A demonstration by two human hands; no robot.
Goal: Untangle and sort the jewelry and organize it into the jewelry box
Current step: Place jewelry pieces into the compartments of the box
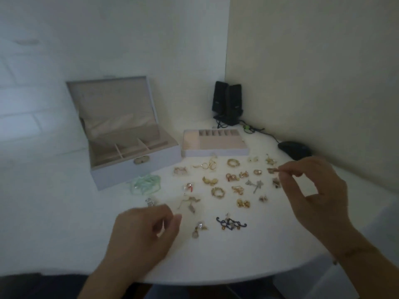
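Observation:
An open pale jewelry box [138,169] stands at the back left of the white table, its lid up and its compartments showing. Its pink inner tray [216,151] lies beside it to the right. Several gold earrings and rings [218,192] are spread out in front of them, with a green beaded necklace [145,184] at the left and a dark blue piece [231,223] near the front. My right hand [319,195] pinches a small gold earring [272,170] just above the table at the right. My left hand [142,236] hovers over the table with fingers loosely curled, holding nothing visible.
Two black speakers [227,102] stand in the far corner with cables trailing right to a black mouse [294,148]. Walls close off the back and right. The table's curved front edge [216,279] runs just below my hands.

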